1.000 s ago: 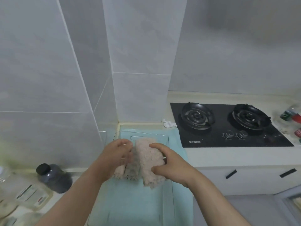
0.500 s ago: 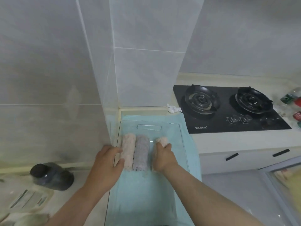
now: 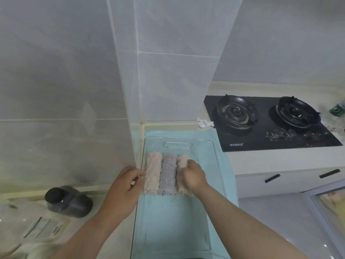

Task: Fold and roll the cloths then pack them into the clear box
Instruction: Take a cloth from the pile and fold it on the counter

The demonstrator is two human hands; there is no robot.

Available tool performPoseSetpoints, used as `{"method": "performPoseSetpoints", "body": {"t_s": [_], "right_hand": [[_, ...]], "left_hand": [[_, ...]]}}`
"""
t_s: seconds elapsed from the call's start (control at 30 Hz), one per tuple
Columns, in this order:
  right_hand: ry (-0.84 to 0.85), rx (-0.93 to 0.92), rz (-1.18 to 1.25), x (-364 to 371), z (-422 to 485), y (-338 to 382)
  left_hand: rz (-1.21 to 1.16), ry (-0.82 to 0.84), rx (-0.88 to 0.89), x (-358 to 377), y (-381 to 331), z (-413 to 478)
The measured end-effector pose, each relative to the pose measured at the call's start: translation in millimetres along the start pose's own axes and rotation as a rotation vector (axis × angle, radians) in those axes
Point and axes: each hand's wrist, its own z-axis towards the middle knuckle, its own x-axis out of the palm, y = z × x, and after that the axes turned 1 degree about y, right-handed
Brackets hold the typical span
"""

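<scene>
Three rolled cloths lie side by side inside the clear box [image 3: 214, 156]: a pink roll [image 3: 153, 172] on the left, a grey roll [image 3: 168, 172] in the middle, and another pink roll [image 3: 182, 162] on the right. My right hand [image 3: 192, 175] lies over the right pink roll with fingers curled on it. My left hand [image 3: 125, 186] is at the box's left wall, its fingertips touching the left pink roll's side. The box stands on a light blue mat [image 3: 226, 165].
A tiled wall corner rises just left of the box. A black gas hob [image 3: 265, 120] fills the counter to the right, with a crumpled white scrap [image 3: 205, 123] beside it. A dark jar [image 3: 68, 200] and plastic packets sit on the counter at lower left.
One second ago both hands held the rolls together above the box. Now the three rolls lie in the box, with my right hand pressing the right one down.
</scene>
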Motion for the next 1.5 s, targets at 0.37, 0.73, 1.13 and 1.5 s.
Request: {"method": "performPoseSetpoints", "body": {"t_s": [0.37, 0.73, 1.13, 1.5], "right_hand": [[0.214, 0.239, 0.755, 25.2, 8.2, 14.4], [0.143, 0.167, 0.539, 4.4, 2.3, 23.1], [0.109, -0.394, 0.380, -63.6, -83.2, 49.5], [0.511, -0.815, 0.183, -108.7, -136.9, 60.9]], "left_hand": [[-0.419, -0.067, -0.346, -0.2, 0.7, 5.1], [-0.452, -0.041, -0.399, -11.4, -0.7, 5.8], [-0.461, -0.180, -0.208, -62.6, -36.3, -11.9], [-0.495, -0.710, -0.205, -40.0, -105.8, -126.1]]}}
